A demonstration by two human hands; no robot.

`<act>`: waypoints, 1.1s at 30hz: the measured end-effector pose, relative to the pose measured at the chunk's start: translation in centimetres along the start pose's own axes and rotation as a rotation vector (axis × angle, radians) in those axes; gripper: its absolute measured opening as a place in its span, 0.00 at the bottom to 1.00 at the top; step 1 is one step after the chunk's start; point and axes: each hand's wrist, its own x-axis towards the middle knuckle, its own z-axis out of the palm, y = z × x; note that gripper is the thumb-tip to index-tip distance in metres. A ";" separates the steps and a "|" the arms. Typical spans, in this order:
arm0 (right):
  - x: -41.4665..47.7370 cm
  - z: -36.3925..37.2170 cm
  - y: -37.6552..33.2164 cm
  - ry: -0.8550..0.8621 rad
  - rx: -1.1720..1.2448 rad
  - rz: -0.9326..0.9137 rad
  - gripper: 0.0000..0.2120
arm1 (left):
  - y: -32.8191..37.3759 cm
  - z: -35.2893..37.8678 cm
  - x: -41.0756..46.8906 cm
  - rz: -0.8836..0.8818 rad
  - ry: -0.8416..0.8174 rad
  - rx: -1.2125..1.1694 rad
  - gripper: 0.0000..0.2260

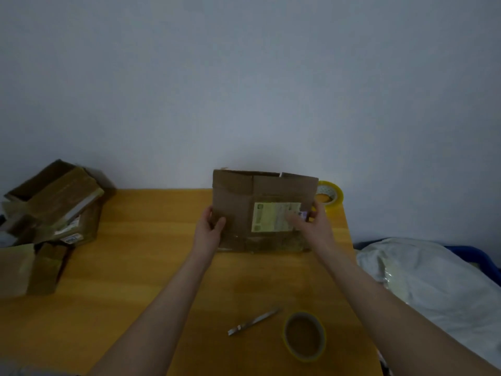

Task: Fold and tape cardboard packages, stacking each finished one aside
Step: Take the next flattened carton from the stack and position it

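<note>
**Both hands on the upright package at the far middle of the tabletop**

On my far left I see a pile of brown taped cardboard packages (54, 202) on the corner of the orange wooden tabletop (135, 267), with a flattened brown cardboard piece (32, 270) just in front of it. At centre, my left hand (210, 229) grips the left edge of a brown cardboard package (244, 210), thumb on its front. The package stands upright near the far edge, its pale green label (273, 217) facing me. My right hand (311, 223) grips the right edge, fingers lying across the label's end. Nearer me lie a slim metal cutter (253, 321) and a yellowish tape roll (304, 335). A second yellow tape roll (329, 195) sits just behind the package's right corner. A white plastic bag (433, 280) lies off the tabletop's right side.
</note>
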 end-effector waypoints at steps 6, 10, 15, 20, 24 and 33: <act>-2.6 0.5 1.5 -0.115 -0.050 -0.122 0.37 | -1.2 -0.7 -3.1 0.029 -0.251 0.087 0.45; -3.6 1.5 2.5 -0.077 -0.150 -0.221 0.33 | -3.2 -1.7 -3.5 0.038 -0.243 0.020 0.44; -5.4 3.9 6.1 -0.123 -0.407 -0.187 0.36 | -6.8 -3.2 -3.1 0.023 -0.236 0.185 0.28; -6.9 4.7 8.1 -0.183 -0.641 -0.225 0.43 | -10.2 -4.5 -3.5 0.090 -0.119 0.321 0.32; -6.6 4.9 8.2 -0.287 -0.845 -0.340 0.42 | -11.2 -4.5 -3.4 0.248 -0.089 0.361 0.40; -5.2 5.1 7.5 -0.418 -1.182 -0.378 0.37 | -10.7 -5.0 -1.8 0.411 -0.145 0.523 0.23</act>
